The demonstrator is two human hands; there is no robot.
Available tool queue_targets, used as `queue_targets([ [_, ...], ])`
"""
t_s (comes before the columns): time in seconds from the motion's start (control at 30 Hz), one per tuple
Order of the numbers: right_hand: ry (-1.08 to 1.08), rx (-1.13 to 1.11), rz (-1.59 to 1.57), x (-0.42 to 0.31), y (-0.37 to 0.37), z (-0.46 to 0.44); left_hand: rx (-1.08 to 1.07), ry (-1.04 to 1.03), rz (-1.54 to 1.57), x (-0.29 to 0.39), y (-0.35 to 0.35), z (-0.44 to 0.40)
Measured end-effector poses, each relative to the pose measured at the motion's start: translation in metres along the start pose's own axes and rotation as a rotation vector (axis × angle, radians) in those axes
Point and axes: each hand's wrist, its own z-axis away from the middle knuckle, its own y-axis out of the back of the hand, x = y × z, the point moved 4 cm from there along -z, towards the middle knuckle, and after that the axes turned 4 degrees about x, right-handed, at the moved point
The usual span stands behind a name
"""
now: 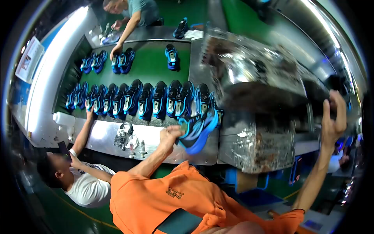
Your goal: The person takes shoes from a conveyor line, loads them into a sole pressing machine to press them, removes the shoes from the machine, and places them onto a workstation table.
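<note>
holding tilted blue shoe in left hand, to that hand's right, over near right corner of table; can't tell grip of distant right hand.

Orange short-sleeved shirt, dark lettering, dark panel.

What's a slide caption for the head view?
Left hand holds a blue-trimmed shoe near a row of shoes; right hand is out to the side.
</note>
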Motion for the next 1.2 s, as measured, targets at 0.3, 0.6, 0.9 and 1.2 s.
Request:
queue_targets([
  [0.3,0.590,-0.205,0.100,-0.025,-0.242,-0.207,0.369,-0.350,-0.026,0.072,-0.046,-0.294],
  [0.6,0.120,-0.320,0.197,0.030,-0.308,-0.219,0.415,-0.622,-0.919,0.073,-0.083,-0.469],
  [0.9,-0.209,-0.235,-0.104,0.112,-0.278,-0.168,0.166,-0.773,-0.509,0.038,-0.069,-0.255],
  [1.2,-0.965,0.440,-0.737,0.136,-0.121,-0.093,-0.865,0.406,-0.031,-0.015,-0.126,0.008],
])
